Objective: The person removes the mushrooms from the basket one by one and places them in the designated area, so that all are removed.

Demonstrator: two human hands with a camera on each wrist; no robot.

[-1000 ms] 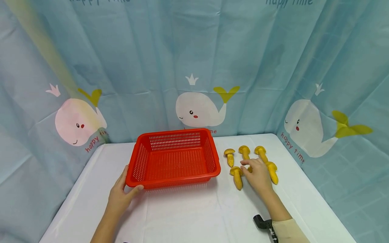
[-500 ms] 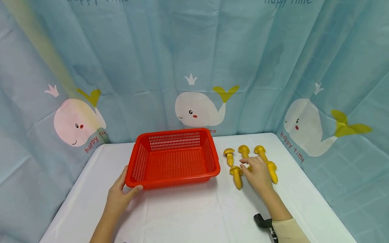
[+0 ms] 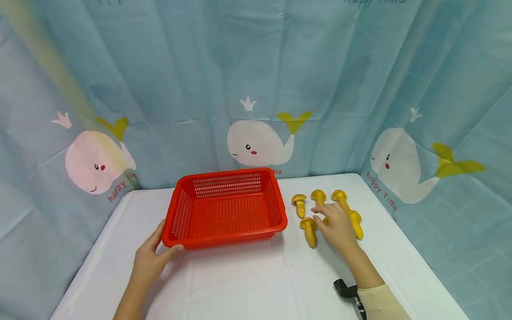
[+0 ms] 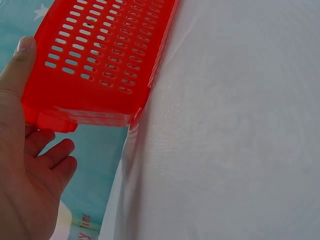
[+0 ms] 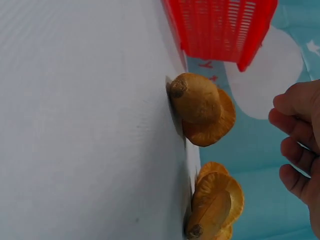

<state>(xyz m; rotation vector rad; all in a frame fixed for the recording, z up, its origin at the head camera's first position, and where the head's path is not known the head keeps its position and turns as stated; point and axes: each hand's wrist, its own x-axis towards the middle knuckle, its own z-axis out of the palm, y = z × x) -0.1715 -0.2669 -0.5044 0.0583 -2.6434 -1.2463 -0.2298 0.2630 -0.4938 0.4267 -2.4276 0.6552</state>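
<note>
At the left corner of a red perforated plastic basket [image 3: 228, 240], my left hand [image 3: 148, 262] grips the rim. The left wrist view shows that thumb laid along the basket wall [image 4: 90, 95], with curled fingers [image 4: 55, 155] just under the rim. My right hand [image 3: 338, 229] hovers over several yellow mushrooms, bent-fingered and holding nothing. Its thumb and forefinger are apart, near a front mushroom [image 3: 310, 235]; another mushroom [image 3: 326, 220] is mostly hidden beneath the hand. In the right wrist view, a mushroom [image 5: 200, 102] lies clear of the fingertips.
More mushrooms lie beyond the right hand, one by the basket [image 3: 299, 205] and one at the far right [image 3: 355, 224]. A black angled object [image 3: 345, 290] is at the right sleeve. Behind the white table [image 3: 240, 284] hangs a blue whale-print curtain [image 3: 192, 146].
The whole head view has shifted slightly, with everything a little further left. Both hands keep their places at the basket and over the mushrooms.
</note>
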